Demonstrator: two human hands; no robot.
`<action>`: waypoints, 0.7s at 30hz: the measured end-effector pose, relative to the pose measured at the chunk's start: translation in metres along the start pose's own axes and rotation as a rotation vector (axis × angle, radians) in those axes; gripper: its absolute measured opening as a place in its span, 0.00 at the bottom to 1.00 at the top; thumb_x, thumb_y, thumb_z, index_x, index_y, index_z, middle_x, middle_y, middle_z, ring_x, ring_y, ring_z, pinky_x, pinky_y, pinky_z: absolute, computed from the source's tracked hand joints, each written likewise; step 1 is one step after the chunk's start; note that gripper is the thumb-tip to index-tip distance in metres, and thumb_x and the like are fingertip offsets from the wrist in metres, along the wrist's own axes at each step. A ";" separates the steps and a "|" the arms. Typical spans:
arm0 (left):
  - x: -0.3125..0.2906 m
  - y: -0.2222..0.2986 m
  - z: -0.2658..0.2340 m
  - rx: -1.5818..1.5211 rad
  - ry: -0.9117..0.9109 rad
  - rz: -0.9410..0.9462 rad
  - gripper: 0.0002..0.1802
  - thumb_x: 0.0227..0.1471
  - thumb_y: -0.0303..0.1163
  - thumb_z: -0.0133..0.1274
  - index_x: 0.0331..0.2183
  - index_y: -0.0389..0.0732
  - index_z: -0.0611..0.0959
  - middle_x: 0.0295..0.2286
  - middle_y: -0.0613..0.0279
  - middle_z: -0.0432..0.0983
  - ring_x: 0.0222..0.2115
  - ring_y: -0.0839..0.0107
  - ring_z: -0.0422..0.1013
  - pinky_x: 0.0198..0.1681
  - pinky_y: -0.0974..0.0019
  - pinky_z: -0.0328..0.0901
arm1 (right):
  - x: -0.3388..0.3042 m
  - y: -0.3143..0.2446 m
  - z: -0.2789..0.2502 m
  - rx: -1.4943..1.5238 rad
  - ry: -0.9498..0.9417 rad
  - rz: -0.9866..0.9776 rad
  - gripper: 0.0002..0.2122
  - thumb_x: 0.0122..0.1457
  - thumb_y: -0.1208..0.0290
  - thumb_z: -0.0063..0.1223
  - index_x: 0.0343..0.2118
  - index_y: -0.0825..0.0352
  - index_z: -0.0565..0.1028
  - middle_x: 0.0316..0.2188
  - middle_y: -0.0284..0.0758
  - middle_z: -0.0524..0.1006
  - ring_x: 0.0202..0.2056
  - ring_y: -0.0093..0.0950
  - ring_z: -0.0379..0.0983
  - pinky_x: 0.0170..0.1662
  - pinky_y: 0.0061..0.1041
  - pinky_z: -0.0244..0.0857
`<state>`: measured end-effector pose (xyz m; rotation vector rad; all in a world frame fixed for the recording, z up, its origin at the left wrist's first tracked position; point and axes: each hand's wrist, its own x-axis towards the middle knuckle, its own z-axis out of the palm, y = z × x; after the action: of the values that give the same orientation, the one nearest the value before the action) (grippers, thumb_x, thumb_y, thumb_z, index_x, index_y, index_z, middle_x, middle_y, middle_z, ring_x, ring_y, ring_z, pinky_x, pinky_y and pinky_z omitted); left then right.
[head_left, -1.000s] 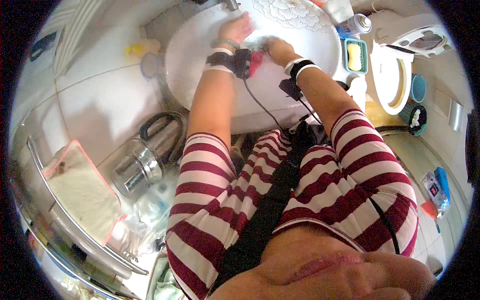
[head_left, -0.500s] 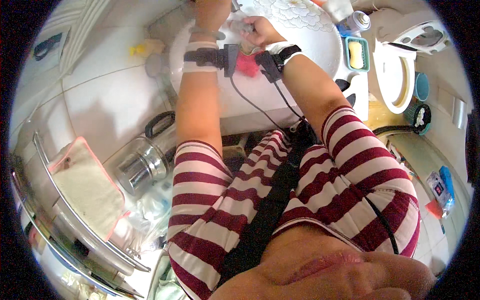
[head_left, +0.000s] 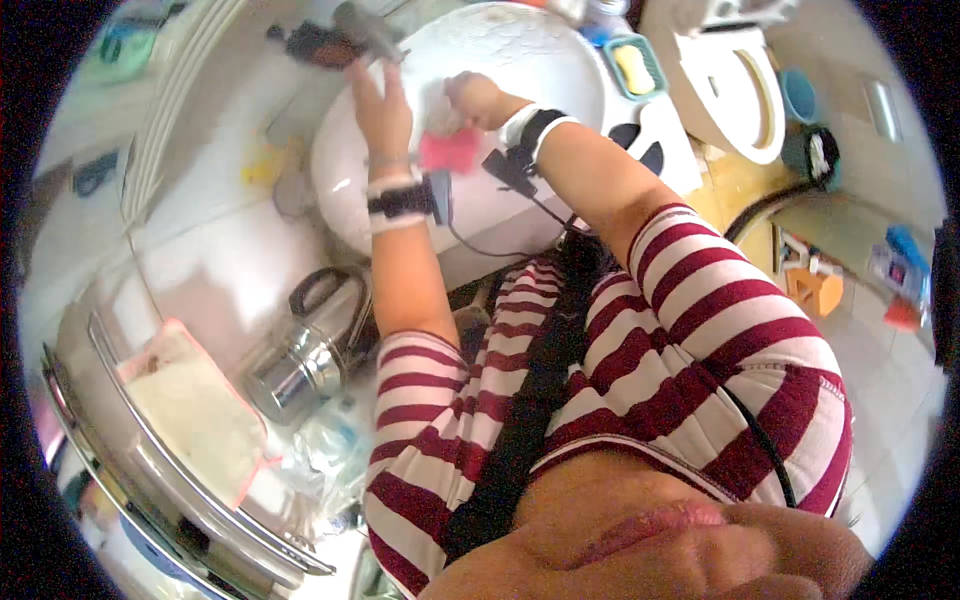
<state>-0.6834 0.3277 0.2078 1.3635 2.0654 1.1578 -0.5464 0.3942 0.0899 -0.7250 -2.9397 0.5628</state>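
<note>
Over the white washbasin [head_left: 540, 70], my right hand [head_left: 478, 100] is closed on a limp cloth, whitish near the fingers, with a pink part [head_left: 450, 150] hanging below. Motion blur softens its outline. My left hand [head_left: 383, 115] is at the basin's left side, its fingers stretched up and apart, holding nothing that I can see. Just beyond those fingertips is a grey metal faucet [head_left: 368, 32]. Each wrist wears a pale band with a dark strapped device.
Right of the basin, a teal dish [head_left: 650, 82] holds a yellow soap bar [head_left: 632, 68]. Farther right stands a toilet [head_left: 765, 110]. At lower left are a metal pot [head_left: 295, 380] and a rail with a pink-edged cream towel [head_left: 195, 410]. A dark hose [head_left: 765, 208] curves at right.
My left hand has come away from the right hand, down and to the left, with its fingers spread. The right hand has shifted down-left with the cloth. The view has swung, bringing the faucet into sight.
</note>
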 end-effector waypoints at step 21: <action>-0.179 0.014 -0.074 0.537 -0.273 0.047 0.32 0.54 0.41 0.54 0.53 0.28 0.69 0.52 0.41 0.66 0.54 0.53 0.62 0.58 0.60 0.55 | -0.473 0.034 -0.210 1.032 1.034 1.075 0.18 0.63 0.53 0.44 0.42 0.65 0.75 0.27 0.28 0.78 0.23 0.17 0.67 0.23 0.19 0.58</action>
<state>-0.6493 0.1402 0.2429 1.7000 2.2282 0.3996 -0.0812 0.2742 0.2861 -1.6154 -0.9374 1.1013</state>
